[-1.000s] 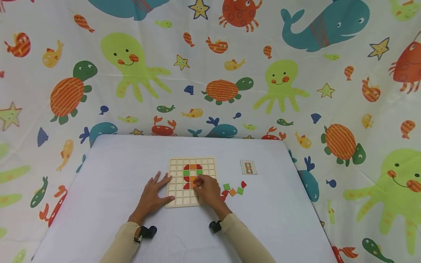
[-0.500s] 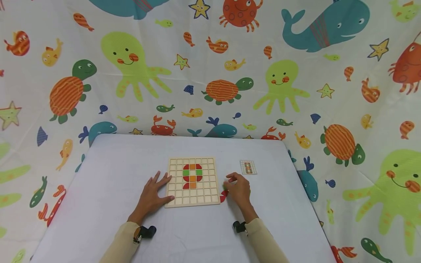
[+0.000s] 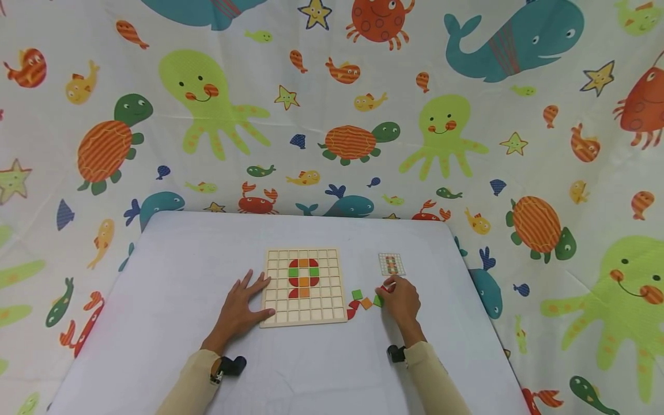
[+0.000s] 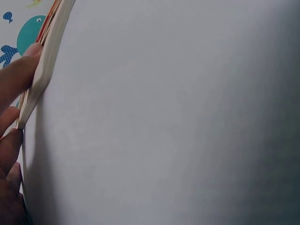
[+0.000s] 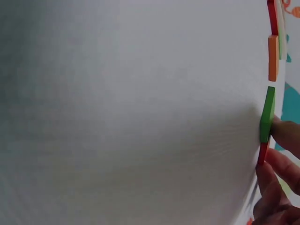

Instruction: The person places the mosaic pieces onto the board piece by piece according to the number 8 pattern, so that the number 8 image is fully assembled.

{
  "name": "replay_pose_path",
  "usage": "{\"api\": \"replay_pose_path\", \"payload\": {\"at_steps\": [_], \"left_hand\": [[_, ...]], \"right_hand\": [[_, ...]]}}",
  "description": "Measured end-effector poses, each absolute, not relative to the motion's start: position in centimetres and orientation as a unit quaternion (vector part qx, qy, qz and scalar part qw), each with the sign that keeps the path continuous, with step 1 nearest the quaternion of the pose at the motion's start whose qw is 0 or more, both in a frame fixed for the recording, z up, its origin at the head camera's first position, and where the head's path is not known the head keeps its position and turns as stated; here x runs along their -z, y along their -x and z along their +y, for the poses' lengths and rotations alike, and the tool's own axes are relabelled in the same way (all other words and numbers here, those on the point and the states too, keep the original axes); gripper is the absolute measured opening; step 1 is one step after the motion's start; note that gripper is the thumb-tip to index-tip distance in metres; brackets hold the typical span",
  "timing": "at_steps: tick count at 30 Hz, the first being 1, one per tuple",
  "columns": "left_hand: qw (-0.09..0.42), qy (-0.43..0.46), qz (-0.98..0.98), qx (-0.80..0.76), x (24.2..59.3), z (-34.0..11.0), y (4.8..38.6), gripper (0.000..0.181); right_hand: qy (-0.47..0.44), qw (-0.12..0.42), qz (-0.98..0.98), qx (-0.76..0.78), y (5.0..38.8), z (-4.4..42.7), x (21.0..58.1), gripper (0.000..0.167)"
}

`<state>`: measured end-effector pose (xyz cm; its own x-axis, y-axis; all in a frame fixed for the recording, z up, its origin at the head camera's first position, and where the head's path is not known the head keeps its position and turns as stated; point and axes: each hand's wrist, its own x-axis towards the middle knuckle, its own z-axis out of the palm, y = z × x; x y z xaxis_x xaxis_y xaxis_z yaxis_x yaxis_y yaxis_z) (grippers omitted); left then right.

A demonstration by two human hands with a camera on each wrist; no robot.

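A wooden grid board (image 3: 327, 308) lies on the table, with red, orange and green tiles set in its middle squares. My left hand (image 3: 238, 314) rests at the board's left edge, fingers spread and thumb near the front corner. In the left wrist view, fingers (image 4: 16, 77) touch the board's pale side (image 4: 47, 61). Right of the board, my right hand (image 3: 402, 300) pinches a red tile with one rounded side (image 5: 263, 152), still low at the table. A green square tile (image 3: 378, 301) lies beside its fingertips, partly covered by them in the head view.
Between board and right hand lie a green tile (image 3: 357, 294), an orange tile (image 3: 366, 303) and red tiles (image 3: 352, 312). A small pattern card (image 3: 391, 264) lies beyond the right hand. A cloth printed with sea animals (image 3: 358, 144) hangs behind the table.
My right hand has left the board, where an orange tile and a red tile now sit uncovered, and moved right past the loose tiles to the red one. My left hand stays put.
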<state>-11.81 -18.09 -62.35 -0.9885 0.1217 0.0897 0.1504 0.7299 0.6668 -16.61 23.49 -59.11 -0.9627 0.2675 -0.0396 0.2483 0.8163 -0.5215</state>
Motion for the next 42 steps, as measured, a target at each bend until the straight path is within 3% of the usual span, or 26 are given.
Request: {"api": "replay_pose_path", "payload": {"at_steps": [11,23,32,42], "left_hand": [[0.023,0.076,-0.930,0.360,62.4,-18.1,11.7,0.087],[0.000,0.065,-0.931,0.358,62.5,-18.1,11.9,0.089],[0.002,0.066,-0.933,0.354,62.6,-18.2,11.9,0.090],[0.012,0.070,-0.933,0.352,62.6,-18.1,11.8,0.088]], "right_hand": [[0.080,0.038,-0.956,-0.278,16.6,22.3,58.1,0.008],[-0.001,-0.025,-0.893,-0.450,16.0,16.2,58.8,0.013],[-0.011,-0.048,-0.884,-0.466,15.7,11.9,59.2,0.004],[-0.023,-0.046,-0.902,-0.429,15.8,9.5,59.4,0.005]]}}
